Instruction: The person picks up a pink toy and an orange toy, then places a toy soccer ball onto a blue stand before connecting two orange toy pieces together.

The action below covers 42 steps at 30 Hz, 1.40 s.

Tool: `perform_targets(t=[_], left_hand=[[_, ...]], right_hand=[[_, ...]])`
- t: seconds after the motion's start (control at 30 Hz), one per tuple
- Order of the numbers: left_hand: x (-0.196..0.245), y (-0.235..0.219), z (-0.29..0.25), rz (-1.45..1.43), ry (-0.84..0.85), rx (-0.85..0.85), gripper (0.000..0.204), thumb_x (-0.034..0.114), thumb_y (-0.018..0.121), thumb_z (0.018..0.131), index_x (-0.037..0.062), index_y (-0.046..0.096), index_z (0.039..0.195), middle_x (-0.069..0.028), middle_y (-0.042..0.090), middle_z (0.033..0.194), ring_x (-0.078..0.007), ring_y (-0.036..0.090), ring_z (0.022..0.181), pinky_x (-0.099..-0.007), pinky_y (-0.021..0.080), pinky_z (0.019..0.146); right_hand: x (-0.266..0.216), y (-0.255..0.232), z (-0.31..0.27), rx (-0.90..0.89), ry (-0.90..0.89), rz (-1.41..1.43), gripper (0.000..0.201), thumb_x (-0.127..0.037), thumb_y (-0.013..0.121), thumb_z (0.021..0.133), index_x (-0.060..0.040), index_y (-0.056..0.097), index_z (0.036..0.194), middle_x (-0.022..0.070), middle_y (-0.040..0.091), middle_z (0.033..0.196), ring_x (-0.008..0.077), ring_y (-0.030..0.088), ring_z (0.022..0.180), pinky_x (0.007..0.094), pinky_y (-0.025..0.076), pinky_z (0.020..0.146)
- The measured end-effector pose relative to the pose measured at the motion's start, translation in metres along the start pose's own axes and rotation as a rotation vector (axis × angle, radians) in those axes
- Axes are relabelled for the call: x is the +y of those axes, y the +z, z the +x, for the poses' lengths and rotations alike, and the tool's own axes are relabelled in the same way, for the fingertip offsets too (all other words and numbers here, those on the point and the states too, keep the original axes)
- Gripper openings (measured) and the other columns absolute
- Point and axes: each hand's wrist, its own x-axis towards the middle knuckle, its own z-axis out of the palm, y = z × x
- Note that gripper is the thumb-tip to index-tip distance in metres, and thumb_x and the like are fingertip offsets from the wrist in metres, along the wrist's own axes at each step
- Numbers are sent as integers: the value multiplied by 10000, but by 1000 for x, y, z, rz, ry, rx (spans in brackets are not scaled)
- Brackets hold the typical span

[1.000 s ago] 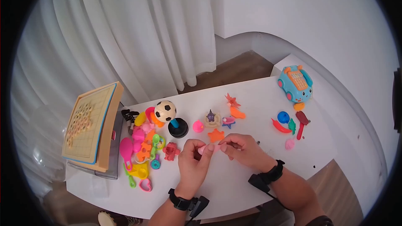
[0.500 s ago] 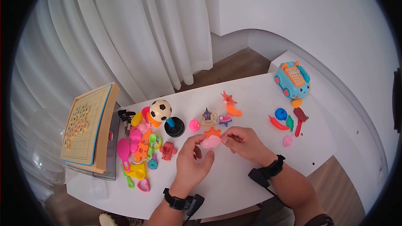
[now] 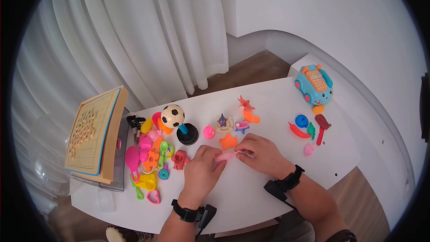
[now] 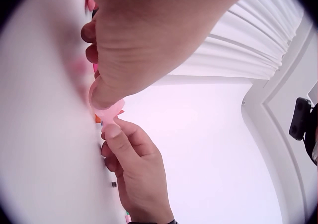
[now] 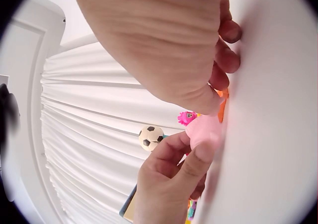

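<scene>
Between my two hands is a light pink rounded piece [image 3: 227,156], smooth, broad at one end and narrowing to a neck. My left hand [image 3: 200,170] holds the broad end, its thumb laid on the pink surface in the left wrist view. The neck is pinched between thumb and forefinger of my right hand [image 3: 262,154], clearest in that same view. Part of the piece is hidden by fingers. Just beyond it on the white table [image 3: 251,197] lies an orange star-like shape [image 3: 228,141]. Close to the left hand is a reddish toy figure [image 3: 180,159].
Left of my hands lie a pink spoon [image 3: 132,161], a yellow toy [image 3: 147,181] and other small toys. A soccer ball [image 3: 173,115] stands on a black base, near a tilted chess board [image 3: 92,139]. At right are a toy phone [image 3: 315,84] and a red chili [image 3: 298,131].
The pink piece was turned broad side up half a second ago and now shows narrower. My left thumb has come back onto it, while the right hand keeps its pinch.
</scene>
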Motion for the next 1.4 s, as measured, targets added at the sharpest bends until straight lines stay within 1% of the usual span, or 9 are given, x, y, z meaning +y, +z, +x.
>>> perform_targets(t=[0.17,0.37,0.6,0.67,0.8,0.87,0.97,1.17,1.4], left_hand=[[0,0,-1,40,16,-11,331,101,840,826,69,698,1124,-64,653,1034,-204,651,694,-340,539,639],[-1,0,-1,50,-5,-35,322,97,836,825,62,678,1104,-65,656,1044,-222,667,710,-350,546,644],[-4,5,-2,44,1,1,324,113,839,829,76,673,1104,-61,663,1031,-227,676,725,-356,548,644],[-1,4,-1,58,2,14,323,114,837,832,78,673,1109,-61,663,1020,-222,678,733,-356,548,646],[-2,3,-2,84,-5,-10,330,116,836,835,76,672,1118,-60,668,1031,-222,683,752,-354,554,655],[-4,4,-2,73,-25,-31,334,125,835,838,75,671,1125,-63,676,1048,-226,692,771,-354,560,664],[-3,3,-1,70,-51,-54,342,131,831,842,73,675,1141,-65,685,1071,-234,708,808,-359,570,680],[0,3,-1,93,-38,-42,388,135,829,845,68,680,1197,-76,688,1089,-250,727,875,-366,585,712],[1,3,-1,74,-35,-26,378,138,831,847,67,681,1187,-80,685,1093,-247,725,867,-362,585,711]], right_hand=[[0,1,0,-8,-32,-77,116,-148,781,898,-111,755,1005,33,664,935,194,667,758,330,558,713],[-1,2,0,-13,-21,-74,126,-142,784,892,-120,748,1010,25,657,917,185,665,740,332,553,700],[-3,3,0,-10,-29,-71,142,-129,789,880,-127,738,1013,24,657,908,184,667,733,332,553,688],[-5,2,0,-27,-14,-69,111,-159,744,906,-123,713,1007,36,663,940,241,692,804,390,551,712],[-5,2,0,-34,-11,-70,111,-154,742,907,-125,709,1009,37,667,935,246,697,805,390,553,713],[-1,5,0,15,-67,-64,135,-114,786,879,-123,723,998,27,656,896,187,664,715,331,549,669],[-2,5,0,14,-65,-79,132,-106,783,879,-120,715,992,29,655,889,190,662,708,333,545,657],[-2,6,-1,9,-64,-67,152,-109,786,875,-117,709,1006,29,650,880,191,657,704,335,541,655],[-4,5,-1,8,-56,-72,182,-119,790,870,-119,700,1029,27,643,871,192,652,703,340,537,653]])
